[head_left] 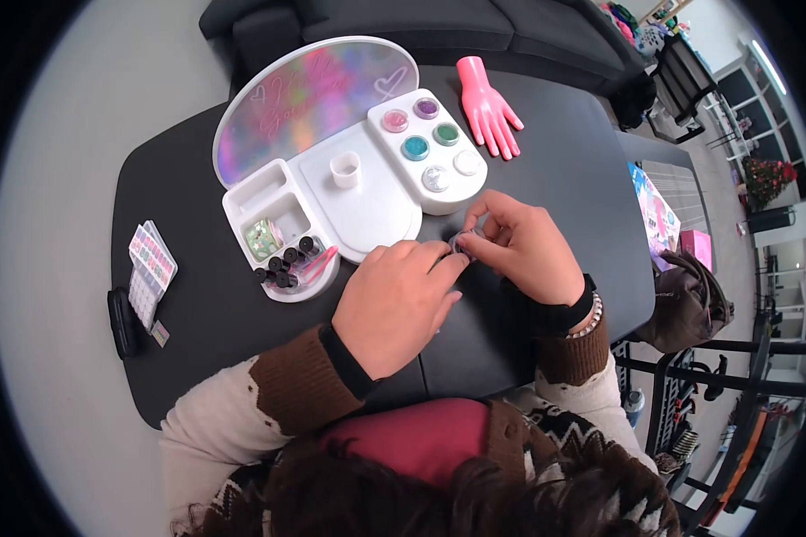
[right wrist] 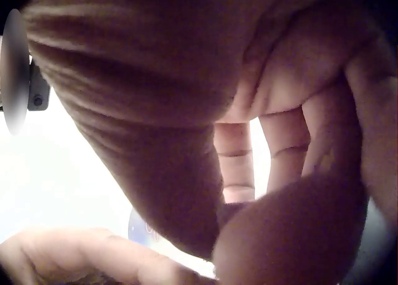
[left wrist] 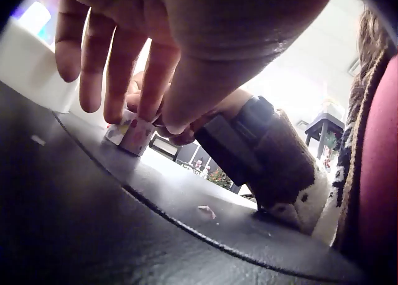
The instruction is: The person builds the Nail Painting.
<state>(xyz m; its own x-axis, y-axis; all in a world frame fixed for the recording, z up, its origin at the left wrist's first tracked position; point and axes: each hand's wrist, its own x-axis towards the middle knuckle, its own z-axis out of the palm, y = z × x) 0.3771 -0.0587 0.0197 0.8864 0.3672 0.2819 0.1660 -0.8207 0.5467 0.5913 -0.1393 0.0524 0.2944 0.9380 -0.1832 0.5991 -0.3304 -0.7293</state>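
Both hands meet at a small clear, greyish piece point(head_left: 464, 240) in front of the white tray. In the left wrist view this piece point(left wrist: 132, 135) shows a pale side with pink and red marks, close over the black table. My left hand point(head_left: 394, 300) pinches it between thumb and forefinger, the other fingers stretched out. From the right, my right hand point(head_left: 533, 251) grips it with curled fingertips. The right wrist view shows mostly the palm of the right hand point(right wrist: 273, 135); its fingertips are hidden behind the thumb. What kind of thing it is, I cannot tell.
A white tray point(head_left: 358, 219) with a shiny upright back panel point(head_left: 309, 112) holds a white cup point(head_left: 346, 170), several glitter pots point(head_left: 415, 149) and black-capped bottles point(head_left: 282, 265). A pink model hand point(head_left: 488, 112) lies behind; sticker sheets point(head_left: 152, 264) and a black case point(head_left: 122, 322) lie left.
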